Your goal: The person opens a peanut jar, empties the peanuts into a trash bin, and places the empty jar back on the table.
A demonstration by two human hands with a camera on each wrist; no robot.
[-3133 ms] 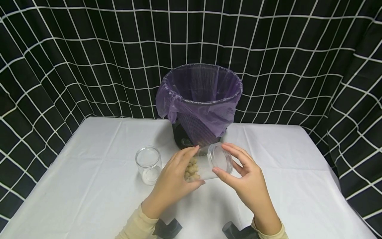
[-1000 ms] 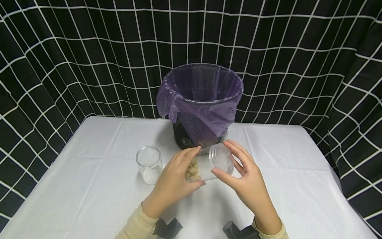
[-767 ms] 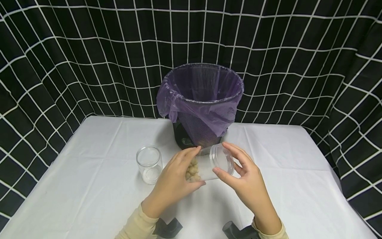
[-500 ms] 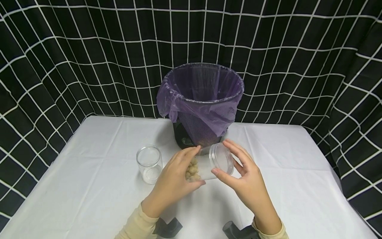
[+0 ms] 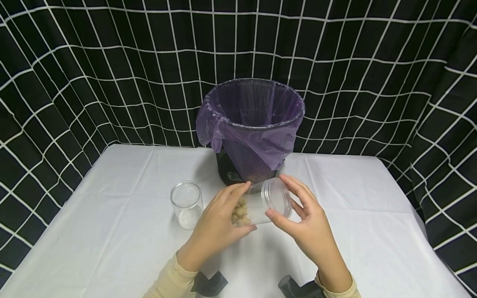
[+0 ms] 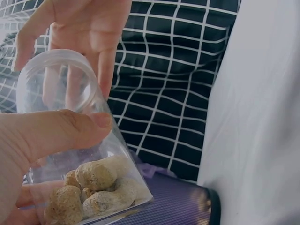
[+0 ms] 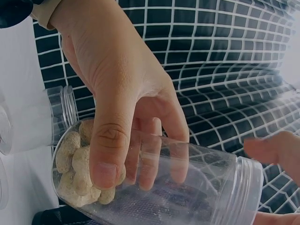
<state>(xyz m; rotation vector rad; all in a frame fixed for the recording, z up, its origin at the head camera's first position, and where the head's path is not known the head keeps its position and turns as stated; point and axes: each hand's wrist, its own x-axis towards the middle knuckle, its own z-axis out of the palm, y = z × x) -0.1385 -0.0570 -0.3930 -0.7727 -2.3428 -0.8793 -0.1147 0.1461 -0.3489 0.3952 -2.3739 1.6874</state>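
From the head view, at the lower middle of the frame, my left hand [image 5: 220,223] grips a clear jar [image 5: 257,207] of peanuts [image 5: 239,213], tilted on its side, while my right hand [image 5: 307,221] pinches its lid [image 5: 276,198]. An empty jar [image 5: 186,203] stands to the left, and a purple-lined bin [image 5: 250,128] sits above.

In the left wrist view, my thumb [image 6: 61,133] presses the jar wall at centre left, with the peanuts at the bottom.

In the right wrist view, my left fingers [image 7: 122,140] wrap the jar at the centre, and the lid is at lower right.
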